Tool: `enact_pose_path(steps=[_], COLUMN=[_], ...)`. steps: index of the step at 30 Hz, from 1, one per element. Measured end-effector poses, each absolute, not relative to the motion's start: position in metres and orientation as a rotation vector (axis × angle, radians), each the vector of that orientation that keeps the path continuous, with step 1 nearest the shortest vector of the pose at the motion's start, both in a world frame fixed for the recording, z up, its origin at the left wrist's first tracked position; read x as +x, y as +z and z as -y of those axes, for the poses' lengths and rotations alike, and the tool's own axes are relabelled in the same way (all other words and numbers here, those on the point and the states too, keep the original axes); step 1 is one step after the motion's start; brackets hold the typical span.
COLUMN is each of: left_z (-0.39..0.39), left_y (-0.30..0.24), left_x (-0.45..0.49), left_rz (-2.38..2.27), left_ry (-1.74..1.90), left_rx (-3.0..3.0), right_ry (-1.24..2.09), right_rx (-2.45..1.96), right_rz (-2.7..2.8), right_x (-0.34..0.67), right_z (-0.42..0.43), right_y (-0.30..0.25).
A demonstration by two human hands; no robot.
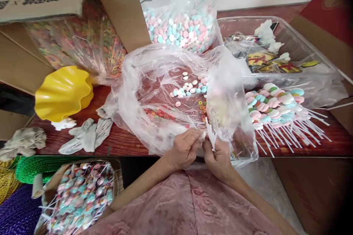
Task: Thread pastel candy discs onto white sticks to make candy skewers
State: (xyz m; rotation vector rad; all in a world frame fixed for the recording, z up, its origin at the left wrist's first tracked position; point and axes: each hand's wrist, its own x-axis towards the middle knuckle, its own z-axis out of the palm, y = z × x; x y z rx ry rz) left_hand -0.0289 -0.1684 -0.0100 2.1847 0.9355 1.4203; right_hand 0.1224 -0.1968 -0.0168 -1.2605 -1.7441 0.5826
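My right hand point(217, 156) is closed round a small bunch of thin white sticks point(211, 135) that point up and away from me. Beside it, my left hand point(185, 148) is pinched, with a small white piece point(203, 135) at its fingertips; whether this is a candy or a stick end I cannot tell. Both hands are at the near edge of an opened clear plastic bag point(132, 77). Inside lie pink, white and blue round candies point(190, 87) and small red and orange ring candies point(159, 113). To the right, finished candy skewers point(275, 104) are piled with their sticks towards me.
A yellow wavy bowl point(63, 93) and pale gloves point(89, 136) are at the left. Behind stand a full candy bag point(180, 25), a cardboard box point(118, 11) and a clear bin point(309, 44). Below the table edge, a box holds wrapped skewers point(85, 194).
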Motion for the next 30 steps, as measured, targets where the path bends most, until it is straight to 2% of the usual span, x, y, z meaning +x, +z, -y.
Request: enact_pose_path(steps=[5,10,13,18,24,30], left_z=[0.148,0.085,0.066,0.075,0.101,0.125], left_y=[-0.001,0.006,-0.002,-0.011,0.006,0.01], left_x=[-0.016,0.0,0.014,0.013,-0.023,-0.043], left_rz=[-0.958,-1.289,-1.321,-1.2,-1.084,-1.074], left_ry=[1.082,0.384,0.198,0.449,0.905,1.129], left_rx=[2.023,2.307,2.377,2.323,1.261,1.033], right_ry=[0.642,0.572,0.518,0.486,0.572,0.544], right_rx=[-1.421,-1.584,-1.593,-1.551,-1.363,-1.282], right_rz=[1.681,1.683,1.697,1.747,1.861,1.987], right_x=[0.162,0.199,0.204,0.203,0.193,0.176], right_z=[0.179,0.166,0.168,0.174,0.179,0.182], right_y=[-0.022,-0.039,-0.049,-0.045,-0.021,-0.009])
